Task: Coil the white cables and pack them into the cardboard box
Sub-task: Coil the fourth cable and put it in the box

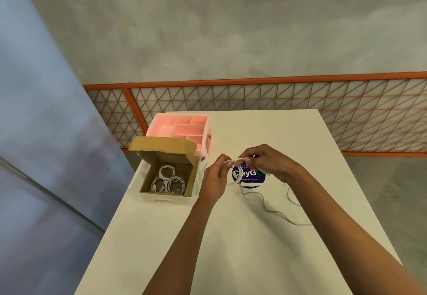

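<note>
Centre of frame: left hand (213,175) and right hand (269,164), fingers curled, both pinching a small loop of white cable (232,183) above a purple sticker (253,177) on the white table (254,260). Loose tail trailing toward lower right. Left of centre: open cardboard box (147,179) holding coiled cables (168,179), pink organizer (182,128) just behind.
</note>
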`<state>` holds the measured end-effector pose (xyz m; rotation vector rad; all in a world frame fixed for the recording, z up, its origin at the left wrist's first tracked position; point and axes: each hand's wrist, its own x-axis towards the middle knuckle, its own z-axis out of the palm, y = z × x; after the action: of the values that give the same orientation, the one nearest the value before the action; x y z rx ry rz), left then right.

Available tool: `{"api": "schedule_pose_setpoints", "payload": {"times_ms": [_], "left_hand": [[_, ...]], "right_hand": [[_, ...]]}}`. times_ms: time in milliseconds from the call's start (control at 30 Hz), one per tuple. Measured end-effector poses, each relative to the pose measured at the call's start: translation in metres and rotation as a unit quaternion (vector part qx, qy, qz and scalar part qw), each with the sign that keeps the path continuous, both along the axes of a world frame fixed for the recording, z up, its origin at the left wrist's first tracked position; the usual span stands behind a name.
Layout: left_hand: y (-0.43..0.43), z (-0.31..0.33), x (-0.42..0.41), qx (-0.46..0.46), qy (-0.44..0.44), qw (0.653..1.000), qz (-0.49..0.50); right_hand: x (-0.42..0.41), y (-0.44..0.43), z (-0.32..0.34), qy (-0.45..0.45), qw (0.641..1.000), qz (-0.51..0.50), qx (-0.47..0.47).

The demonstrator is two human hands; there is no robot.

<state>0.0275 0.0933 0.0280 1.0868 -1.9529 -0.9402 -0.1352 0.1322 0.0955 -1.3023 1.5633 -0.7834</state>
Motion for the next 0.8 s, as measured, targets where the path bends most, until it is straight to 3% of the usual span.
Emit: {"api": "schedule_pose_setpoints", "payload": {"times_ms": [233,500,667,800], "left_hand": [[-0.003,0.005,0.002,0.071,0.055,0.996,-0.009],[0.004,0.016,0.007,0.154,0.104,0.976,-0.116],[0.006,0.014,0.003,0.201,0.156,0.963,-0.094],[0.005,0.013,-0.001,0.134,0.138,0.979,-0.059]], "right_hand": [[-0.016,-0.001,-0.015,-0.151,0.985,-0.078,0.023],[-0.016,-0.001,-0.023,-0.338,0.931,-0.128,0.049],[-0.015,-0.001,-0.026,-0.374,0.915,-0.14,0.049],[-0.013,0.002,-0.026,-0.351,0.926,-0.132,0.044]]}}
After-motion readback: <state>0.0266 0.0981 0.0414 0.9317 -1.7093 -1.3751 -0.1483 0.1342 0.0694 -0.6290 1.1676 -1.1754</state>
